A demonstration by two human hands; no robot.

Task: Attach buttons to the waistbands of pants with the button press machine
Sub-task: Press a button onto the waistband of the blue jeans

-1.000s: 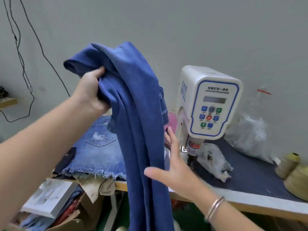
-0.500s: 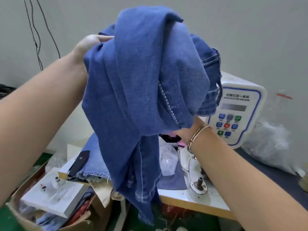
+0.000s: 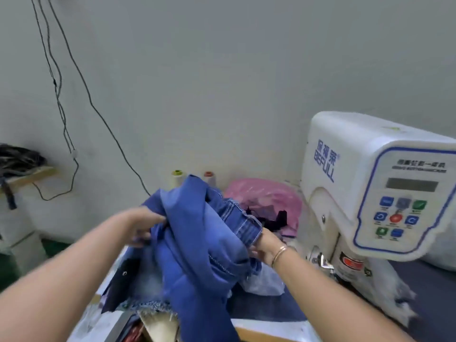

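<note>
Jeans (image 3: 197,243), centre frame: soft, heavy, floppy denim; left hand (image 3: 143,225) clutches a fold, right hand (image 3: 264,245) pinches the stiffer waistband (image 3: 246,224), judged the best hold.

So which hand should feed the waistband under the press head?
Probably the right hand: it already grips the stitched waistband of the blue denim pants, beside the white button press machine. The left hand holds bunched fabric farther away.

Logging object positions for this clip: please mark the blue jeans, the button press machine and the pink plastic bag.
blue jeans (image 3: 197,233): head view, on the bunched denim between the hands.
button press machine (image 3: 350,154): head view, on its white housing above the panel.
pink plastic bag (image 3: 266,193): head view, on its crumpled top.
</note>
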